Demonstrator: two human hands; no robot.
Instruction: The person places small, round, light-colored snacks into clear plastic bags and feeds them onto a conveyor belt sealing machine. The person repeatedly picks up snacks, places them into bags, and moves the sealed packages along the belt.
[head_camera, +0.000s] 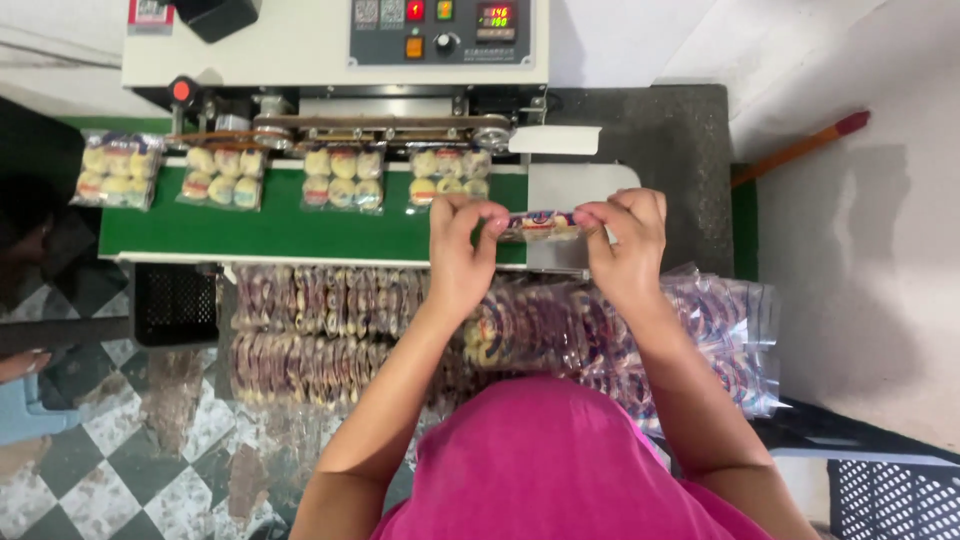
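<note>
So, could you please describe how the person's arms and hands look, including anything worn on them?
Both arms are bare from above the elbow to the fingertips. The left hand and right hand wear no gloves, rings, watch or bracelets. The pink top leaves both forearms uncovered.

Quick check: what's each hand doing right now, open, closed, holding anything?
Left hand: closed, pinching the left end of a clear packet of biscuits.
Right hand: closed, pinching the right end of the same packet.

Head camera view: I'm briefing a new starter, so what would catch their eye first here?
Both hands, left hand and right hand, pinch a clear packet by its ends at centre frame. Behind it, four filled packets of pale round sweets ride the green belt under the sealing machine. Stacks of filled packets lie below.
</note>
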